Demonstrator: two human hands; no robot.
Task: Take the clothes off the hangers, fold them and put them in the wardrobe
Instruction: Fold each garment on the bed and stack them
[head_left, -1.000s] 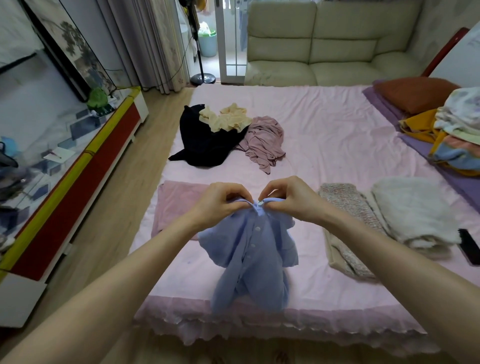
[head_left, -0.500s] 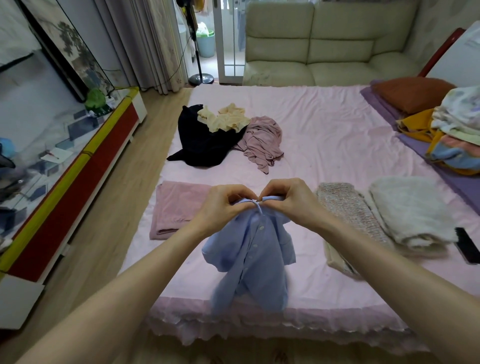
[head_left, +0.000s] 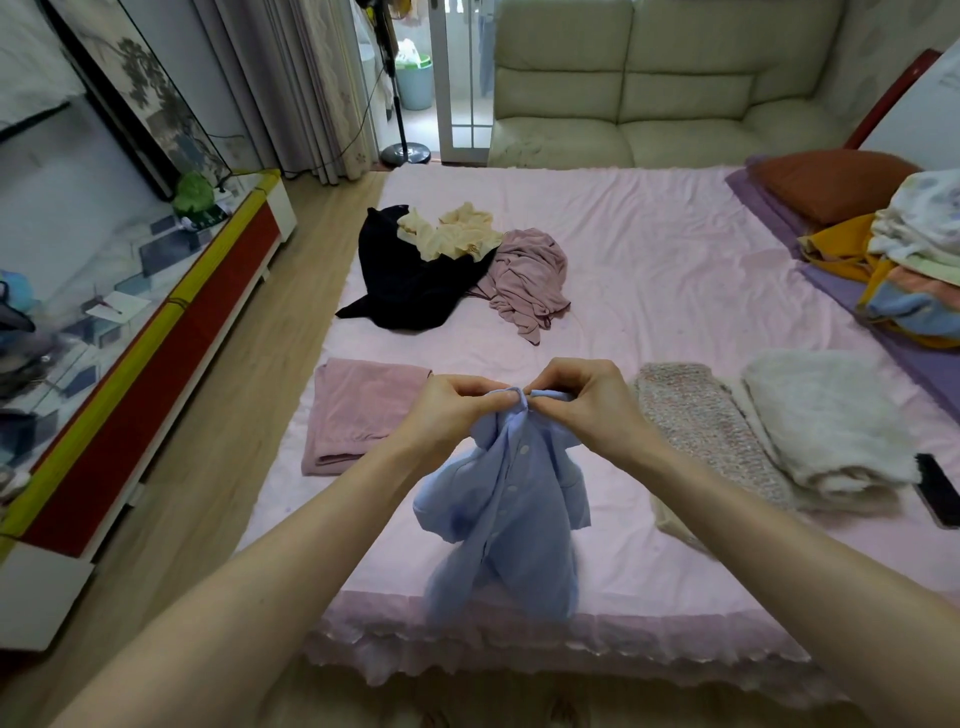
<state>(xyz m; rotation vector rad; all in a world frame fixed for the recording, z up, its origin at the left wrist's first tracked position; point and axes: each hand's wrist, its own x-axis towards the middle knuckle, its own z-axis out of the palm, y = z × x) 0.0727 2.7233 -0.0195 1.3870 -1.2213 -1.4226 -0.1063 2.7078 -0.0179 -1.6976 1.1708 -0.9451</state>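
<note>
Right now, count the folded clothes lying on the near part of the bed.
3: a pink one left of the hands, a speckled knit one right of them, and a white fluffy one further right. The pile by the pillow may hide more.

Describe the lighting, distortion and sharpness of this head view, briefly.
Head view: soft, even daylight, brightest at the glass door; only faint shadows on the bed. Wide-angle distortion bends the cabinet at the frame's edge and stretches the forearms. The left hand, right hand and blue shirt are fairly sharp; the glossy wall panel carries hazy reflections.
</note>
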